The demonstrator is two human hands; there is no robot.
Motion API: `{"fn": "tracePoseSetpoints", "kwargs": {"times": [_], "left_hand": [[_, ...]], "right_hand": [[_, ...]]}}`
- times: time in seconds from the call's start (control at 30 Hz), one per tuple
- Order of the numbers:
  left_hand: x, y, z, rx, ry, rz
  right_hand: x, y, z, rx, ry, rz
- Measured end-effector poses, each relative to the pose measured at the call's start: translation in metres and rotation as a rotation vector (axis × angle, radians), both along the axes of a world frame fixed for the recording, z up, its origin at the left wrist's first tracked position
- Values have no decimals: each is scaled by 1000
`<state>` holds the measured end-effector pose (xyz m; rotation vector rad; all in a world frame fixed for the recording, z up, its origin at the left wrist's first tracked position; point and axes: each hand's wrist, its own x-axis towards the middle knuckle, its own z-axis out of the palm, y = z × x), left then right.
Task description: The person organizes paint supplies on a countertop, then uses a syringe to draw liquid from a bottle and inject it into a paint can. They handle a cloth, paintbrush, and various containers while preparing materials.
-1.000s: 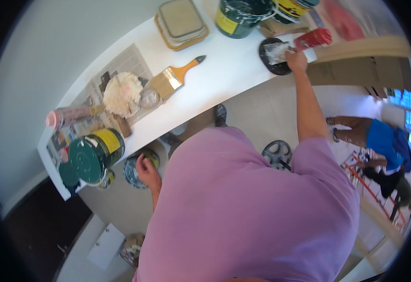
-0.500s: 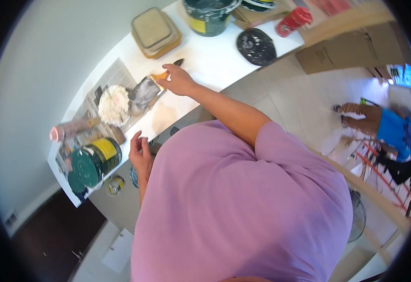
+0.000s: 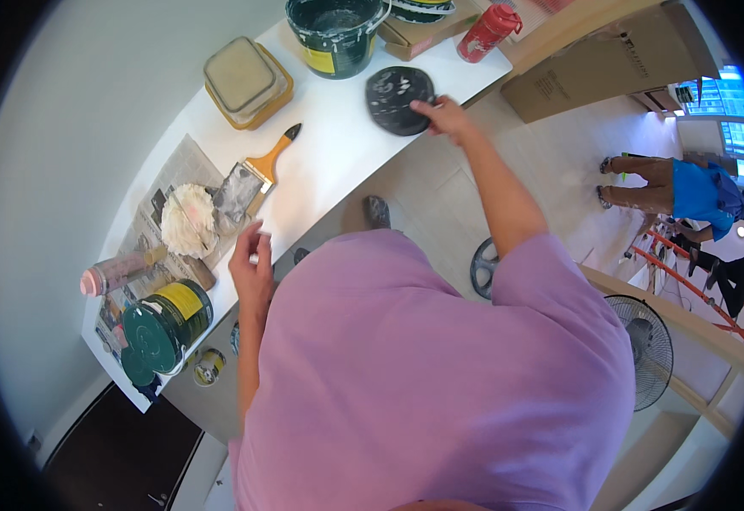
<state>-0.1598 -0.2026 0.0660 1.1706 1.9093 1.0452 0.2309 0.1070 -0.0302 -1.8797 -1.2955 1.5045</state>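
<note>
My right hand (image 3: 445, 117) pinches the edge of a black, round, flat piece with white smears (image 3: 397, 95) at the white tabletop's front edge. My left hand (image 3: 253, 264) hangs just off that edge, its fingers loosely bent and apart, with nothing in them. Between the hands lies a wide paintbrush with an orange handle (image 3: 271, 160). Its bristles rest by a grey-smeared sheet (image 3: 237, 192). Beside that, a fluffy cream-coloured roller or pad (image 3: 188, 221) rests on newspaper (image 3: 186, 160).
A dark green bucket (image 3: 335, 43), a lidded tan container (image 3: 247, 81) and a red bottle (image 3: 489, 34) stand toward the back. A green paint can (image 3: 168, 319) lies tipped at the left, near a pink-capped tube (image 3: 117, 274). A fan (image 3: 640, 349) and another person (image 3: 687, 189) are at the right.
My right hand has left the paintbrush, which now lies on the table, and moved right to grasp the black round piece. The left hand stays near the table edge. The view has shifted.
</note>
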Motion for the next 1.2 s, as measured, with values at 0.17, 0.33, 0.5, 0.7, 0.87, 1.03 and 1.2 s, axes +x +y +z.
{"fn": "tracePoseSetpoints", "kwargs": {"times": [0.17, 0.33, 0.5, 0.7, 0.87, 1.03, 1.2], "left_hand": [[29, 75, 3, 49, 178, -310], [52, 131, -26, 116, 572, -611], [54, 160, -48, -43, 724, -790], [35, 164, -61, -19, 654, -819], [42, 160, -72, 10, 766, -773], [36, 159, -74, 82, 815, -759], [61, 159, -30, 376, 817, -662]], "right_hand": [[-80, -101, -17, -137, 353, -31], [-103, -130, -28, 173, 75, 130], [-134, -134, -10, 242, -84, 459], [-160, -150, -12, 351, -107, 285], [-116, -138, -18, 597, -260, 407], [-77, -91, 4, 709, -344, 536], [-98, -113, 60, 738, -39, 650]]}}
